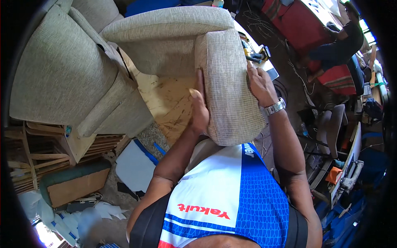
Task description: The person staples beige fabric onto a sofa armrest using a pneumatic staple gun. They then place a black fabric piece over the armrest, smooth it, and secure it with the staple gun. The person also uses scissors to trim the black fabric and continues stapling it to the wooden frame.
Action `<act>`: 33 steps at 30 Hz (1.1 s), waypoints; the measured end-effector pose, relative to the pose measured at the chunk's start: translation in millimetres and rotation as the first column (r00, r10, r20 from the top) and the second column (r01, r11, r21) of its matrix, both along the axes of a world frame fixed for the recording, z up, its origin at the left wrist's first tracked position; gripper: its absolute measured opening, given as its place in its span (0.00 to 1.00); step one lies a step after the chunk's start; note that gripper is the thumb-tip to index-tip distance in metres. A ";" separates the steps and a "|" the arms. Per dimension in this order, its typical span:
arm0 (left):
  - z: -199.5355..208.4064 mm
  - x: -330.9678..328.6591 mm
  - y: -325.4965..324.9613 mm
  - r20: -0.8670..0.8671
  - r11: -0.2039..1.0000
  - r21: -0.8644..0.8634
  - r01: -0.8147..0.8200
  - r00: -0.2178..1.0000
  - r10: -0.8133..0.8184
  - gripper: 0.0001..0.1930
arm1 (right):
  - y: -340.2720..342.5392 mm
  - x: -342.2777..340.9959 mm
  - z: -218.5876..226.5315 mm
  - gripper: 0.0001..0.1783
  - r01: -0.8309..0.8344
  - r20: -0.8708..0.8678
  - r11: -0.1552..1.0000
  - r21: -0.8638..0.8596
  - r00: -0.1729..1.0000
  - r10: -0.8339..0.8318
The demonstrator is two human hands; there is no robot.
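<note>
A sofa armrest (227, 82) in beige woven fabric stands upright in front of me, its rounded end toward my body. Against its left side lies my left hand (200, 109), fingers stretched flat along the fabric and thumb raised. My right hand (261, 86), with a metal watch (275, 106) on the wrist, rests on the armrest's right side, fingers extended. The armrest sits between both palms; neither hand wraps round it. Beyond it runs the sofa's padded back (169, 22), and to its left is a bare wooden seat base (167, 99).
Another beige sofa piece (58, 70) stands at the left above wooden frames (45, 153). A green-edged panel (76, 182) leans below. Tools (258, 53) lie on a surface right of the armrest. At the upper right, a person (339, 45) sits on a red sofa (289, 25). Cables cross the floor.
</note>
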State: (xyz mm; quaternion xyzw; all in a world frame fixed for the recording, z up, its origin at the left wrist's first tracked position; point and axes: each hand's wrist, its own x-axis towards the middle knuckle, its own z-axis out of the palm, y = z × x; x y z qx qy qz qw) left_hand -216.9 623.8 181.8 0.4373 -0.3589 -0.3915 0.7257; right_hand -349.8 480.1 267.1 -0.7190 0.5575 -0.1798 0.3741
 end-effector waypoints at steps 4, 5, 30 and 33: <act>37.5 -12.1 26.3 0.601 0.986 -0.082 -0.145 0.782 0.165 0.49 | -4.3 2.6 -4.7 0.35 0.010 -0.089 1.000 0.026 0.996 -0.008; 48.4 -12.8 33.5 0.728 0.996 -0.046 -0.075 0.680 0.085 0.49 | -5.4 1.8 -3.8 0.32 -0.031 -0.114 0.998 -0.058 0.993 0.024; -74.0 17.6 3.1 0.168 0.952 0.132 -0.278 0.952 0.255 0.34 | -9.4 -28.0 -42.7 0.24 -0.099 0.050 0.958 -0.270 0.992 0.117; -264.4 18.3 -13.2 -0.142 0.813 0.579 -0.065 0.974 0.179 0.39 | -6.6 -25.6 -39.9 0.24 -0.177 0.088 0.934 -0.309 0.973 0.213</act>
